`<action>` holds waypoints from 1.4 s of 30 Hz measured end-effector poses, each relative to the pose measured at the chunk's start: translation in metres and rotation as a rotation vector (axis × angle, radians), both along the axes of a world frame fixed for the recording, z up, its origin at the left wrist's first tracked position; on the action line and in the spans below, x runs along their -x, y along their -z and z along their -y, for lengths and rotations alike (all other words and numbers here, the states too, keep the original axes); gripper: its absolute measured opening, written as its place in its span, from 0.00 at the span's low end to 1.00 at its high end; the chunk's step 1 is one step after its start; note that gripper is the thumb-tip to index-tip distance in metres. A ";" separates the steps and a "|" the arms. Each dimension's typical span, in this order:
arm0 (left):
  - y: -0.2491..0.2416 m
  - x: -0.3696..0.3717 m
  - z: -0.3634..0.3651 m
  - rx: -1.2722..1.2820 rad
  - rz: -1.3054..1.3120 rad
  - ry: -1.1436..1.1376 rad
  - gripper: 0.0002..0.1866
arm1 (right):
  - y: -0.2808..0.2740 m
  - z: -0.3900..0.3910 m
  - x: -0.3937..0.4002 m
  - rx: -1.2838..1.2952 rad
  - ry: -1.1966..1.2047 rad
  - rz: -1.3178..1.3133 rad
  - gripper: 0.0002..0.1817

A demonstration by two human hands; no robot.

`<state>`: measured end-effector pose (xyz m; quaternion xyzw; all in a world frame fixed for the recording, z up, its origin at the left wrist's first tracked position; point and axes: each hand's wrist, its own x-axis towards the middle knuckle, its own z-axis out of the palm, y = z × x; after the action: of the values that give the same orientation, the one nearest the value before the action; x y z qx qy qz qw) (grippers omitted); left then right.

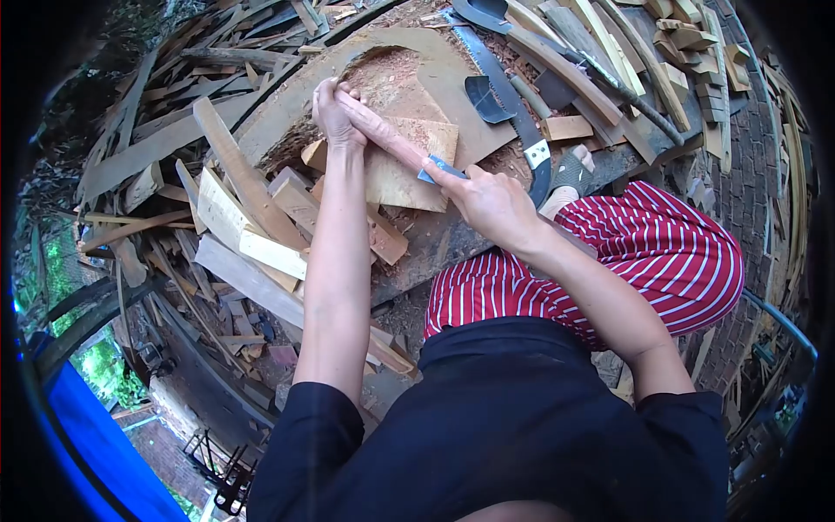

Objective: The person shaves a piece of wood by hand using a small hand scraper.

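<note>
My left hand [337,113] is closed around the upper end of a peeled, reddish wooden stick [387,137]. The stick slants down to the right, above a pale square board [416,174]. My right hand [497,207] is wrapped round what looks like a knife [441,170], its short, flat, bluish blade against the stick's lower end. The index finger stretches along the blade. A brown handle-like part shows behind that wrist; the palm side of the grip is hidden. Shavings lie in the hollow of a large wood slab [383,74] beyond the left hand.
A curved saw [504,96] with a black handle end lies right of the slab, beside a black curved piece [487,100]. Wood offcuts [252,191] pile up at the left, and stacked blocks [691,52] stand at upper right. My foot [571,172] is near the saw.
</note>
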<state>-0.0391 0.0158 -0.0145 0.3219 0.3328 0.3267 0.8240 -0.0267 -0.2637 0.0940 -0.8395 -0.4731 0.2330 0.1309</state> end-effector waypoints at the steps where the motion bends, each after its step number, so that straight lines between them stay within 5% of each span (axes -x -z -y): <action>1: -0.007 -0.003 -0.001 0.003 0.020 0.036 0.08 | 0.003 -0.003 -0.001 -0.002 0.000 -0.001 0.30; 4: -0.026 -0.004 0.005 0.183 -0.135 0.022 0.09 | 0.012 -0.013 -0.003 -0.126 0.043 0.062 0.31; 6: 0.010 -0.010 -0.018 0.234 -0.172 0.144 0.10 | 0.011 -0.017 -0.001 -0.065 0.115 0.039 0.26; 8: 0.028 -0.028 -0.005 -0.305 -0.516 -0.200 0.10 | 0.006 -0.012 0.002 -0.038 0.094 0.025 0.25; 9: -0.019 -0.027 0.013 -0.123 -0.529 -0.102 0.08 | 0.003 -0.010 0.001 -0.006 0.079 0.021 0.24; 17: -0.012 -0.014 0.003 0.066 -0.277 -0.017 0.04 | 0.013 -0.017 0.002 -0.103 0.086 -0.068 0.28; 42: -0.004 -0.002 0.000 0.134 -0.080 0.016 0.06 | 0.013 -0.045 -0.005 -0.179 0.106 -0.178 0.23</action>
<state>-0.0369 0.0161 -0.0106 0.2816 0.3840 0.2839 0.8322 -0.0214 -0.2190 0.0815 -0.8244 -0.4332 0.2565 0.2589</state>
